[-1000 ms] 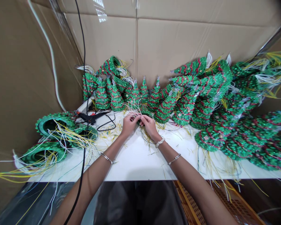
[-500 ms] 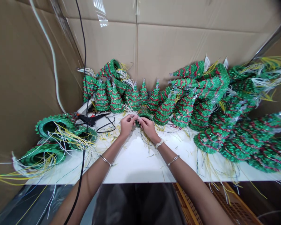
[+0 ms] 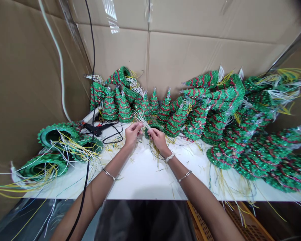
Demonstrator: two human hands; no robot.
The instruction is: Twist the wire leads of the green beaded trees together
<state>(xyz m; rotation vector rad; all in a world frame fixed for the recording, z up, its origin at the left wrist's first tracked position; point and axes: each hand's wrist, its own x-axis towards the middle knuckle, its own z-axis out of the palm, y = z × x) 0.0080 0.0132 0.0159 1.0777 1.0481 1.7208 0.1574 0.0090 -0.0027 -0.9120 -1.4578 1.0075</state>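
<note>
The white wires [image 3: 142, 118] look gathered but are unbound, their tips fanned loose; the yellow wires [image 3: 155, 151] hang ungathered. The right hand [image 3: 159, 140] pinches the white bunch between thumb and fingers, above the tree [image 3: 152, 122] on the table [image 3: 145, 177]. The left hand [image 3: 131, 135] is half-curled just beside; whether it grips a strand, I cannot tell.

The wires [image 3: 142, 118] at the fingers [image 3: 153, 133] are white. Along the far edge of the white tabletop [image 3: 145, 175], green trees [image 3: 164, 109] are striped red.
</note>
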